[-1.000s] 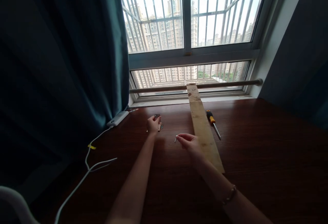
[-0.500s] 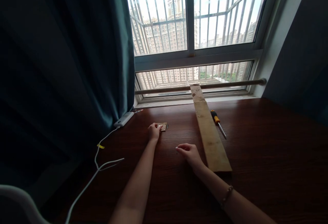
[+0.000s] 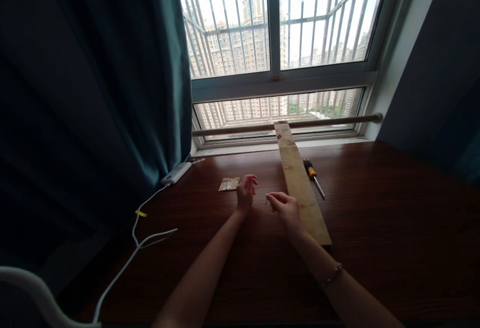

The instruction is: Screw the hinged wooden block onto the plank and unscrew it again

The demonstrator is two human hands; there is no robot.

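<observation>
My right hand [image 3: 285, 207] pinches a small, thin metal screw [image 3: 266, 200] by its upper end, and the screw points down above the table. Close by on the left is my left hand [image 3: 245, 193], its fingers partly stretched toward the right and a little apart; nothing shows in them. Just left of that hand lies a small flat tan piece [image 3: 235, 181] with a shiny metal hinge-like plate [image 3: 227, 185] on it. A long wooden board [image 3: 303, 188] lies beyond my right hand, partly covered by it. To the board's right rests a screwdriver [image 3: 313, 177] with a black and yellow handle.
The dark wooden table [image 3: 367, 208] reaches to the window. A white power strip [image 3: 177, 173] and its white cable [image 3: 125, 273] lie at left beside the blue curtain [image 3: 161, 93]. The board's far end meets the horizontal rail [image 3: 337, 121] at the window.
My left hand has left the small tan piece and moved right, toward my right hand. My right hand has moved slightly up and right, still pinching the screw. The view has shifted a little.
</observation>
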